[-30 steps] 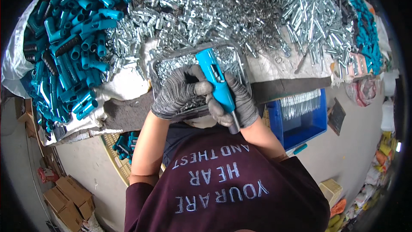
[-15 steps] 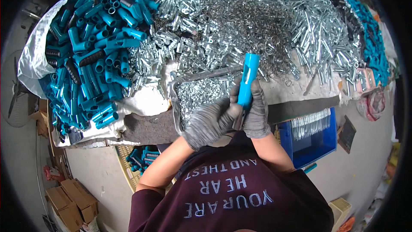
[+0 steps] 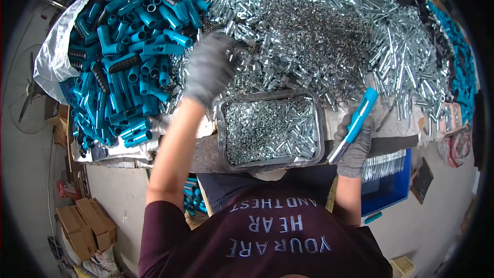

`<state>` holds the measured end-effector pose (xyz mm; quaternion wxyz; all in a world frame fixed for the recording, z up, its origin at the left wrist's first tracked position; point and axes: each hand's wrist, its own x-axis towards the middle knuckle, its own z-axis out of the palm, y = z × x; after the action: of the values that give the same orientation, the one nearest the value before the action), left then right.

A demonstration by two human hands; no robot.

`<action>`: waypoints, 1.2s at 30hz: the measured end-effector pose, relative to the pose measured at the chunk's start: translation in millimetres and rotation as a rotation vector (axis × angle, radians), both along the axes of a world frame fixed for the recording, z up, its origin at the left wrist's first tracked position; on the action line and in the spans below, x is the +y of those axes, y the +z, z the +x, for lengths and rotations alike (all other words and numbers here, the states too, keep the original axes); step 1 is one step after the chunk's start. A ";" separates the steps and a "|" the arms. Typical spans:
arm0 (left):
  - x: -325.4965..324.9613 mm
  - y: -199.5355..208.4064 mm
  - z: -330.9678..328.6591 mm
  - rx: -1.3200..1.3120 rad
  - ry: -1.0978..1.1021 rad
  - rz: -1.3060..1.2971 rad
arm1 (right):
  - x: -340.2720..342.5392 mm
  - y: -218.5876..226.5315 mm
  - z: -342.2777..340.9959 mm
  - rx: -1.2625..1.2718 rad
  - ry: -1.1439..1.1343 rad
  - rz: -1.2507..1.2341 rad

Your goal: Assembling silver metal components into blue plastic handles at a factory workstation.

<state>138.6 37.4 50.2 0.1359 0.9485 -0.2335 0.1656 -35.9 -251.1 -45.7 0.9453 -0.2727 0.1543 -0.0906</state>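
In my gloved right hand (image 3: 358,146), held over the table's front edge, is a teal tubular handle (image 3: 362,111) with a silvery-grey lower end. It slants, its teal tip up and to the right. My fingers wrap around its lower half. My gloved left hand (image 3: 208,69) is stretched out over the small metal parts (image 3: 252,67) between the teal pile and the springs. Motion smears its fingers, so what they hold, if anything, cannot be made out. Between my arms sits a black-rimmed tray (image 3: 222,141) of small metal pieces and pins.
Teal plastic handles (image 3: 110,92), some with black grips, are heaped on the left. Thin wire springs (image 3: 324,41) pile up in the middle, long metal rods (image 3: 406,51) to the right. A blue bin (image 3: 383,195) stands below the table; cardboard boxes (image 3: 85,226) sit on the floor.
My hands have separated. The left has let go of the teal handle and moved forward and left over the metal parts; the right has carried the handle to the right, tilting it.
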 end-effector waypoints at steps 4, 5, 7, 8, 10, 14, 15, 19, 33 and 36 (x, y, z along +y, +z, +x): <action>81.9 -39.6 87.0 0.076 0.470 0.504 | -6.8 -25.5 -2.2 0.025 0.087 0.036; 80.0 -38.6 92.4 0.187 0.462 0.510 | -6.5 -30.6 -3.6 0.058 0.077 0.012; 76.9 -45.6 100.9 0.268 0.489 0.614 | -7.0 -37.7 -1.6 0.045 0.082 0.008; 81.0 -54.6 102.7 0.127 0.490 0.572 | -6.3 -39.3 -1.1 0.026 0.098 -0.017; 87.8 -55.1 102.8 0.029 0.498 0.547 | -7.6 -45.6 -1.0 0.029 0.136 -0.057; 102.5 -40.9 76.9 0.011 0.282 -0.540 | -7.1 -43.4 -1.1 0.014 0.172 -0.051; 64.8 -15.3 40.1 0.176 0.171 -0.885 | -8.3 -44.7 -2.6 0.028 0.143 -0.090; 55.9 -14.8 -30.3 0.658 -0.080 -1.292 | -1.1 -22.7 -4.7 0.028 0.191 -0.213; 10.4 -44.1 -129.0 0.800 -0.339 -1.526 | 81.2 57.4 -21.4 -0.095 0.704 -0.545; 11.8 -44.3 -132.8 0.693 -0.241 -1.457 | 80.3 47.9 -26.6 -0.165 0.771 -0.619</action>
<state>5.7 49.2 5.9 0.8000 0.5878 -0.1125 -0.0428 -62.5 -170.8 2.2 0.7936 -0.5697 -0.0672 0.2027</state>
